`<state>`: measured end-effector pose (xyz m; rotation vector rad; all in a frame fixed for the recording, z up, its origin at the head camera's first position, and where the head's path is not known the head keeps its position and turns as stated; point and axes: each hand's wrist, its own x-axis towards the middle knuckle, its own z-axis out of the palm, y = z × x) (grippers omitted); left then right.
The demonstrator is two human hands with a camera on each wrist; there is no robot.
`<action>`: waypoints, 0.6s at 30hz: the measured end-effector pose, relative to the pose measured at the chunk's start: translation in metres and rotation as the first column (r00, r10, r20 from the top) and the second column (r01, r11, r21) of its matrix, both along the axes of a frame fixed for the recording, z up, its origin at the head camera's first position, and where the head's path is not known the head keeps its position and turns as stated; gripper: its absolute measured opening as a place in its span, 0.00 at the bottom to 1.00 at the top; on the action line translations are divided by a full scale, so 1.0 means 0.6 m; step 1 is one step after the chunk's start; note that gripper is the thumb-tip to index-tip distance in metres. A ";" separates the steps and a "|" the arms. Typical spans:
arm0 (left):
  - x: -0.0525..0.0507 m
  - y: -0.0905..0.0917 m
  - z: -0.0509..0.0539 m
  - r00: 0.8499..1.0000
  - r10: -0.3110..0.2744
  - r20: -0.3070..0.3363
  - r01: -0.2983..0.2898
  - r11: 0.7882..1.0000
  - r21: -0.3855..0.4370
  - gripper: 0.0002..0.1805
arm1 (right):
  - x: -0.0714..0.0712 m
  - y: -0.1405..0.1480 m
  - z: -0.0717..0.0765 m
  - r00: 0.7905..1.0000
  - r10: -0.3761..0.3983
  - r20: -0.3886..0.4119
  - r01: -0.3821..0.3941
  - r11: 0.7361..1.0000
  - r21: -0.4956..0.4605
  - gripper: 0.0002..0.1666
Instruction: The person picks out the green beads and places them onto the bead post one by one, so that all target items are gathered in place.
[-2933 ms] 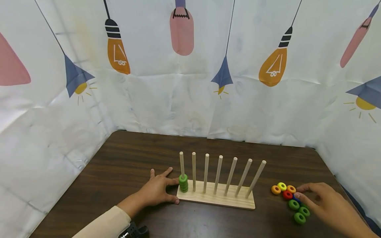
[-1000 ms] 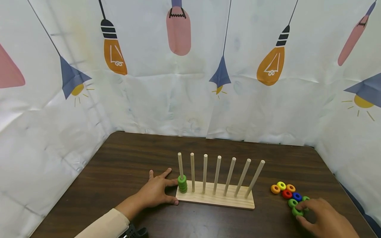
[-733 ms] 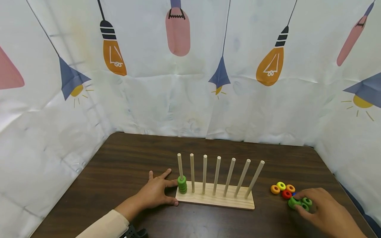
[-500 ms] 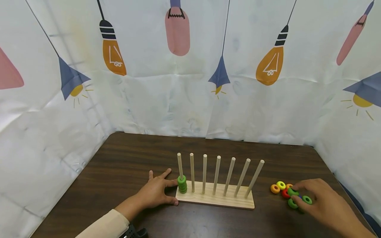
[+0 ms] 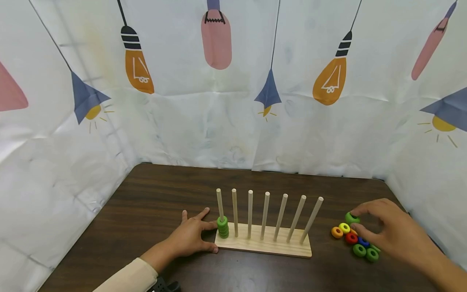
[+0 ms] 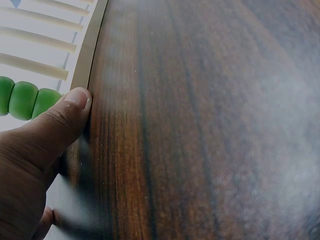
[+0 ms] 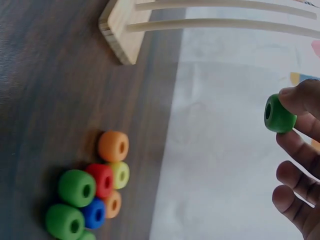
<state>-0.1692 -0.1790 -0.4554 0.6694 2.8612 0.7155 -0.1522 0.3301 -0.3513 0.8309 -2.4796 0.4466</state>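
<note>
A wooden peg rack (image 5: 263, 240) with several upright pegs stands on the table, green beads (image 5: 223, 227) stacked on its leftmost peg. My left hand (image 5: 195, 234) lies spread at the rack's left end, thumb and index finger touching it. In the left wrist view, the thumb (image 6: 72, 107) presses the base's edge beside the beads. My right hand (image 5: 388, 227) pinches a green bead (image 5: 352, 218) between thumb and fingers, raised above the loose beads. The right wrist view shows this pinched green bead (image 7: 279, 114) with its hole facing sideways, the other fingers free.
Loose beads lie right of the rack: orange (image 5: 337, 232), yellow (image 5: 344, 228), red (image 5: 351, 238), blue (image 5: 363, 242) and green (image 5: 372, 254), touching or close together. The dark wood table (image 5: 175, 182) meets a patterned white sheet (image 5: 219, 134) at its back edge.
My right hand reached among the green beads, took one and lifted it up and away from me, over the cluster. The left hand and the rack have stayed put.
</note>
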 end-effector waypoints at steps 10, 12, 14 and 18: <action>0.000 0.000 0.001 1.000 0.006 0.001 -0.006 1.000 -0.001 0.40 | -0.010 -0.020 0.032 0.997 0.079 -0.018 -0.079 0.997 -0.005 0.30; 0.000 0.000 0.002 1.000 0.008 0.005 -0.008 1.000 -0.002 0.40 | -0.009 -0.026 0.039 0.998 0.061 -0.012 -0.061 0.998 0.000 0.31; 0.000 0.000 0.002 1.000 0.010 0.008 -0.010 1.000 -0.004 0.40 | -0.008 -0.033 0.047 0.999 0.045 -0.004 -0.045 0.999 0.003 0.31; 0.001 0.000 0.004 1.000 0.010 0.012 -0.010 1.000 -0.008 0.40 | -0.005 -0.045 0.058 0.999 0.030 0.014 -0.030 1.000 -0.006 0.30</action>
